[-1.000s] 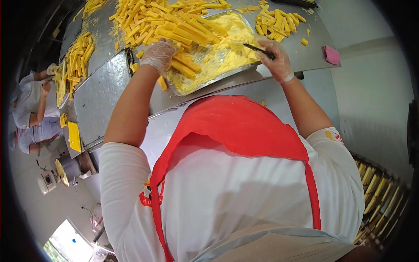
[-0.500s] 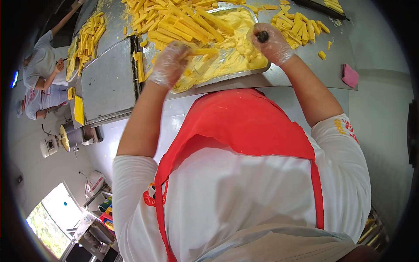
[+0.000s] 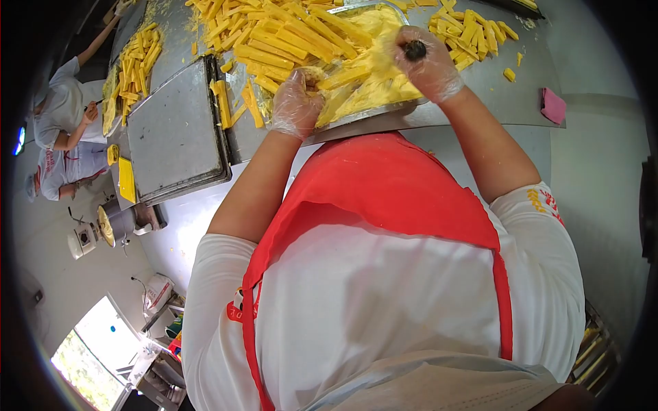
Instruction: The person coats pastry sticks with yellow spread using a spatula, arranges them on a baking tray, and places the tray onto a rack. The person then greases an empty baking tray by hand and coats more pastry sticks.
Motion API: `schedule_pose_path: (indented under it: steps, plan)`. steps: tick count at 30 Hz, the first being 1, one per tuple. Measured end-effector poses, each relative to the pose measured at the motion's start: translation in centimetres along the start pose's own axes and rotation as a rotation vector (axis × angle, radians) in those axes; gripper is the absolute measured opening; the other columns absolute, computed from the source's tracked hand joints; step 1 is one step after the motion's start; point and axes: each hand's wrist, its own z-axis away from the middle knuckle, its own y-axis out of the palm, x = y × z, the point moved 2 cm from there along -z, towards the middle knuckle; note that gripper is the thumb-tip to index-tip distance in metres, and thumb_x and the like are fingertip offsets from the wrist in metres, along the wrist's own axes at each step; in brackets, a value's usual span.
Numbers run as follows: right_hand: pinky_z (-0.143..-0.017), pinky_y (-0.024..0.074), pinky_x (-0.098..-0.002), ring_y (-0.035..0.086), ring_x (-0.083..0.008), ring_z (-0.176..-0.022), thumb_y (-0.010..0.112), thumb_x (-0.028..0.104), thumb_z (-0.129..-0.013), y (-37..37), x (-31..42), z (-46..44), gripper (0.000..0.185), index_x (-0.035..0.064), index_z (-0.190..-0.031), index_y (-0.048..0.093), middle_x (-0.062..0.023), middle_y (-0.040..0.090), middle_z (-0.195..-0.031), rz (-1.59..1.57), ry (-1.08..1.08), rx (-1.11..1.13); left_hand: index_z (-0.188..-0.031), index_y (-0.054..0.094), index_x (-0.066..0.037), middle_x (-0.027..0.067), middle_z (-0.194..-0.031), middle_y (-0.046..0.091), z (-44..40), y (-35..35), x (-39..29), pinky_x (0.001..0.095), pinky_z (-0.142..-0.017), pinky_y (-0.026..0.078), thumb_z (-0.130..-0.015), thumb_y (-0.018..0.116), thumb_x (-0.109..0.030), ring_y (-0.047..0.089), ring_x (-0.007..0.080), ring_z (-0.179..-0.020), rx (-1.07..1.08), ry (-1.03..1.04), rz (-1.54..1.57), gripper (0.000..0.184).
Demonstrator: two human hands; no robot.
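My left hand (image 3: pixel 297 108), in a clear plastic glove, is closed around the near end of a yellow cake-like stick (image 3: pixel 345 77). The stick reaches to the right over a metal tray (image 3: pixel 370 115) spread with yellow cream (image 3: pixel 353 104). My right hand (image 3: pixel 428 66), gloved too, is wrapped round a tool with a black handle (image 3: pixel 415 50) over the tray's right side. The handle's end points up at me, and the tool's working end is hidden or blurred against the cream. A big heap of yellow sticks (image 3: pixel 288 38) lies beyond my left hand, partly over the tray.
Stacked dark baking sheets (image 3: pixel 179 123) stand at the left. More sticks lie in a right-hand pile (image 3: pixel 473 34) and a far-left pile (image 3: pixel 140 61). A pink cloth (image 3: pixel 552 106) rests near the table's right edge. Two co-workers (image 3: pixel 65 123) are at the far left.
My left hand has moved right and slightly down with the stick, which now lies closer to the cream. My right hand stays near the same place, its tool and the cream blurred.
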Motion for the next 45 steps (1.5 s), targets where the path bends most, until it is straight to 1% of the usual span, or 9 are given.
schedule_pose_path:
  steps: [7, 15, 19, 21, 24, 28, 35, 43, 45]
  plan:
    - [-0.068, 0.0446, -0.0287, 0.047, -0.0124, -0.071, 0.064, 0.011, -0.088, 0.3, -1.1, -0.4, 0.011, 0.0038, -0.086, 0.055, -0.0041, 0.052, -0.077, -0.043, 0.155, 0.099, -0.102, 0.059, 0.000, 0.0173, -0.092, 0.064, 0.0, -0.5, -0.3, 0.0403, -0.079, 0.051, -0.073, 0.067, -0.009, 0.064, 0.0346, -0.086, 0.054, -0.060, 0.095, 0.032]
    - [-0.066, 0.0478, -0.0311, 0.051, -0.0152, -0.067, 0.063, 0.020, -0.087, 0.5, -0.3, -0.1, 0.014, 0.0078, -0.086, 0.058, -0.0066, 0.055, -0.075, -0.029, 0.084, 0.064, -0.091, 0.065, -0.008, 0.0115, -0.092, 0.063, 0.7, -0.5, -0.3, 0.0424, -0.071, 0.052, -0.074, 0.069, -0.011, 0.061, 0.0318, -0.086, 0.126, 0.727, -0.415, 0.018]
    - [-0.066, 0.0487, -0.0319, 0.057, -0.0163, -0.071, 0.068, 0.012, -0.084, 1.8, 1.9, 0.8, 0.012, 0.0069, -0.091, 0.060, -0.0061, 0.059, -0.082, -0.248, -0.056, 0.009, -0.095, 0.062, -0.005, 0.0142, -0.095, 0.063, 0.2, -0.4, -0.5, 0.0430, -0.073, 0.051, -0.074, 0.068, -0.014, 0.061, 0.0333, -0.088, 0.108, 0.564, -0.303, 0.024]
    - [-0.070, 0.0502, -0.0315, 0.060, -0.0163, -0.075, 0.069, 0.011, -0.084, 1.9, 3.8, 0.9, 0.015, 0.0052, -0.095, 0.060, -0.0053, 0.061, -0.087, -0.238, -0.020, 0.238, -0.103, 0.059, -0.001, 0.0189, -0.100, 0.063, -0.5, -1.3, -2.2, 0.0432, -0.079, 0.051, -0.073, 0.069, -0.018, 0.061, 0.0365, -0.093, 0.280, -0.083, -0.133, 0.036]
    - [-0.075, 0.0500, -0.0323, 0.060, -0.0179, -0.082, 0.069, 0.012, -0.085, 0.2, 0.1, 0.0, 0.015, 0.0035, -0.094, 0.060, -0.0055, 0.061, -0.088, 0.215, 0.159, 0.121, -0.108, 0.055, 0.002, 0.0229, -0.104, 0.063, -0.8, -1.5, -2.4, 0.0423, -0.084, 0.049, -0.073, 0.068, -0.021, 0.061, 0.0386, -0.097, 0.271, -0.117, -0.107, 0.044]
    - [-0.072, 0.0486, -0.0345, 0.060, -0.0257, -0.081, 0.068, 0.012, -0.084, 1.4, 4.3, 0.8, 0.012, 0.0068, -0.092, 0.060, -0.0131, 0.059, -0.089, -0.215, -0.075, 0.194, -0.111, 0.055, 0.002, 0.0237, -0.103, 0.064, -0.8, -1.2, -2.6, 0.0415, -0.087, 0.049, -0.073, 0.069, -0.021, 0.061, 0.0393, -0.099, 0.221, -0.125, -0.113, 0.046]
    - [-0.067, 0.0446, -0.0394, 0.050, -0.0344, -0.071, 0.063, 0.011, -0.084, 1.0, 4.3, 0.0, 0.013, 0.0032, -0.081, 0.053, -0.0152, 0.051, -0.075, 0.185, -0.082, 0.047, -0.106, 0.061, -0.001, 0.0220, -0.101, 0.066, -1.0, -0.4, 0.3, 0.0431, -0.085, 0.050, -0.074, 0.066, -0.021, 0.063, 0.0370, -0.095, 0.196, 0.044, -0.052, 0.038]
    - [-0.072, 0.0432, -0.0353, 0.049, -0.0265, -0.074, 0.061, 0.005, -0.084, 1.2, -1.9, 2.1, 0.009, 0.0034, -0.085, 0.053, -0.0101, 0.051, -0.079, 0.248, 0.105, -0.072, -0.093, 0.067, -0.005, 0.0182, -0.096, 0.066, 2.0, -9.5, 4.9, 0.0414, -0.082, 0.051, -0.075, 0.062, -0.019, 0.063, 0.0344, -0.092, 0.162, 0.100, 0.012, 0.023]
    - [-0.073, 0.0417, -0.0326, 0.045, -0.0229, -0.074, 0.059, 0.002, -0.084, 1.6, -0.4, 2.4, 0.009, 0.0029, -0.085, 0.050, -0.0086, 0.047, -0.080, 0.312, 0.152, -0.021, -0.092, 0.068, -0.009, 0.0150, -0.086, 0.066, 3.7, -13.7, 10.8, 0.0437, -0.076, 0.052, -0.078, 0.059, -0.019, 0.064, 0.0343, -0.083, -0.139, 0.138, -0.081, 0.019]
